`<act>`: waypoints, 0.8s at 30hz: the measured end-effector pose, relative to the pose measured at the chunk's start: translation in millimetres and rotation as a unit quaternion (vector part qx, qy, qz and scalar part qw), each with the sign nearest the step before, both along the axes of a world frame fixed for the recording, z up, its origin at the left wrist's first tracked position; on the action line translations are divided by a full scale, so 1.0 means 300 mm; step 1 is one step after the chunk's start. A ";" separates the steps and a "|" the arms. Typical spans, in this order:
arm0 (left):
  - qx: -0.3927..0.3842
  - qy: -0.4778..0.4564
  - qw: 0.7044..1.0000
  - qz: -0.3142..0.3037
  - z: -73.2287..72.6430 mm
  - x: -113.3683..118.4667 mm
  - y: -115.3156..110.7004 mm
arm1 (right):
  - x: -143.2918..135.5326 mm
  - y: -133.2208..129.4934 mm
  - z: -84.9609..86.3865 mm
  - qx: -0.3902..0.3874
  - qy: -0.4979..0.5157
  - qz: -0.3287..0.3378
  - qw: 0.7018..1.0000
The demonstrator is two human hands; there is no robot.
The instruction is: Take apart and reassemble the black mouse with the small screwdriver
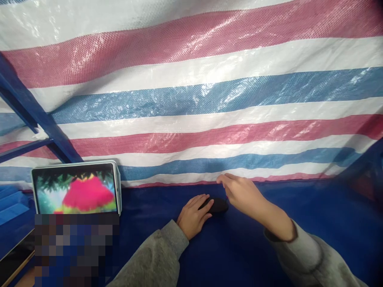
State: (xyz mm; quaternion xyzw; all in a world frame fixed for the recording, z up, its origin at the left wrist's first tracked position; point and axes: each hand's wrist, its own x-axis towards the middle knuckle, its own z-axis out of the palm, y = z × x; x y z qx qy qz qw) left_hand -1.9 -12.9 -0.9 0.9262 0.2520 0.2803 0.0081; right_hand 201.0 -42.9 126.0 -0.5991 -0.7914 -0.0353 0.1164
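A flat black oval object (220, 205) lies on the blue surface; its kind I cannot make out. Over its left end rests my left hand (194, 215), palm down, the fingers stretched out and slightly apart. To the right of the object and a little above it, my right hand (239, 191) is raised. Its fingers are curled together in a pinch pointing left, and whatever may be between the fingertips is too small to see. Grey sleeves cover both forearms.
A tablet (74, 189) in a pale case stands at left, showing a bright pink picture. Below it is a blurred-out patch. Striped sheeting (191, 99) hangs behind the blue tabletop (227, 255). A blue metal frame (38, 107) rises at left, near folded blue material (13, 203).
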 end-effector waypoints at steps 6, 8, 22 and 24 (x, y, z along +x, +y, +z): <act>-0.013 -0.005 1.000 0.003 -0.005 0.001 0.002 | 0.004 -0.002 0.004 0.005 0.017 -0.001 1.000; -0.012 -0.008 1.000 0.001 -0.001 0.001 0.000 | 0.003 0.000 0.003 0.007 0.020 0.001 1.000; 0.002 -0.016 1.000 -0.002 -0.005 -0.001 0.000 | 0.001 0.003 -0.001 -0.001 0.061 -0.013 0.998; 0.000 -0.012 1.000 -0.001 -0.003 -0.001 -0.001 | 0.001 0.004 -0.002 0.004 0.055 -0.014 0.998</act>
